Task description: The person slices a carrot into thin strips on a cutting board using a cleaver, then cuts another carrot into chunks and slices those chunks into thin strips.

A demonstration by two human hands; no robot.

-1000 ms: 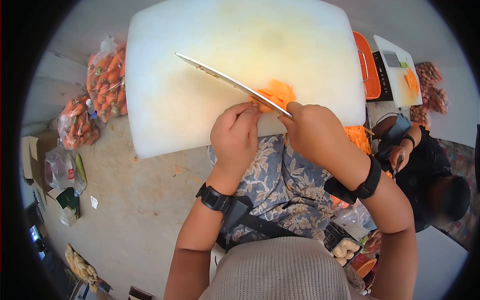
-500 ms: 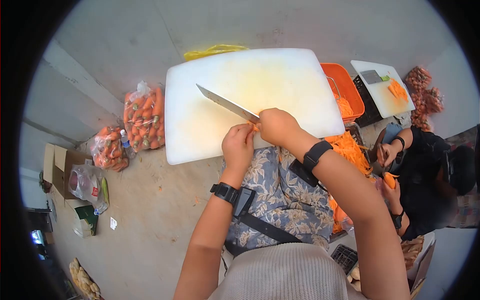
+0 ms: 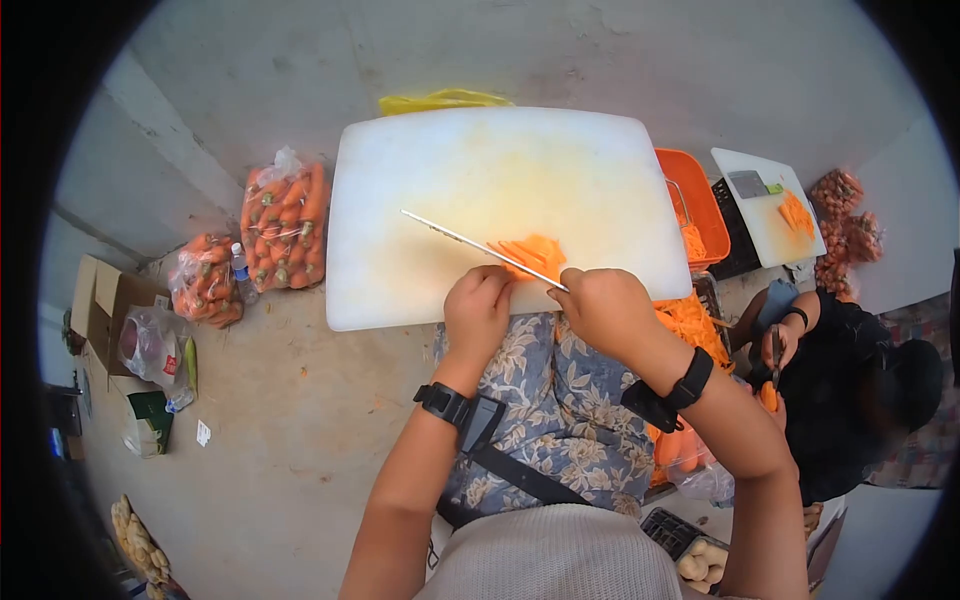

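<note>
My right hand (image 3: 606, 308) is closed round the handle of a kitchen knife (image 3: 455, 236), its blade pointing to the far left over the white cutting board (image 3: 400, 170). Thin orange carrot slices (image 3: 537, 250) lie fanned out on the board just beyond the blade. At the board's near edge, my left hand (image 3: 477, 312) has its fingers bunched against the carrot piece beside the blade. Those fingers mostly hide the part of the carrot they hold.
Bagged carrots (image 3: 285, 225) stand left of the board. An orange basket (image 3: 712, 215) and a heap of shredded carrot (image 3: 688, 325) are on the right. Farther right, a co-worker (image 3: 850, 390) handles a carrot near a second cutting board (image 3: 770, 225) with a cleaver (image 3: 747, 184).
A fan of carrot slices now shows on the board beyond the knife. My right hand has shifted right and nearer, and the blade now stands more edge-on.
</note>
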